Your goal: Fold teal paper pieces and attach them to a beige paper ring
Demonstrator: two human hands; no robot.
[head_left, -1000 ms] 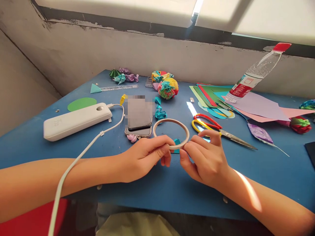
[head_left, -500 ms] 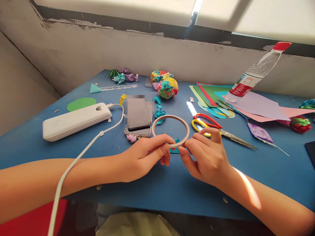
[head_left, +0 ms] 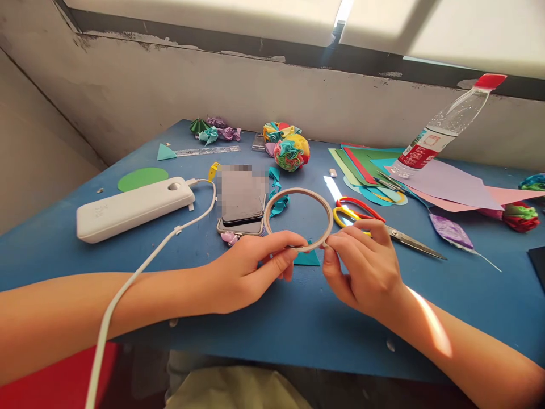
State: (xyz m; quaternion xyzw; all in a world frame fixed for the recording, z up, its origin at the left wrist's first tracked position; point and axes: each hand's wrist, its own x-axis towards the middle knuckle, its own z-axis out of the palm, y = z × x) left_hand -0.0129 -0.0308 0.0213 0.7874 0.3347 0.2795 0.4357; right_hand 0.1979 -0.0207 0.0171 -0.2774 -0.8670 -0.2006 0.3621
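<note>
My left hand [head_left: 259,267] pinches the near rim of a narrow roll of tape [head_left: 329,213], which is held tilted up above the table. Close to the roll's right side, my right hand [head_left: 366,261] has thumb and forefinger together on a small pale bit of the tape's end. Below the roll lies a teal paper piece [head_left: 307,258], partly covered by the left fingers. Crumpled teal paper [head_left: 280,203] shows behind the roll. Scissors [head_left: 400,236] with red and yellow handles lie just beyond my right hand.
A white power bank [head_left: 131,210] with a cable [head_left: 149,258] crossing my left forearm lies left, near a phone [head_left: 240,226]. Swirled paper balls [head_left: 292,152] sit at the back. Coloured paper sheets [head_left: 447,179] and a leaning water bottle [head_left: 438,136] are at right.
My right hand has moved slightly right, away from my left hand, with its fingers still pinched. The tape roll has turned and risen a little, showing more of the teal paper.
</note>
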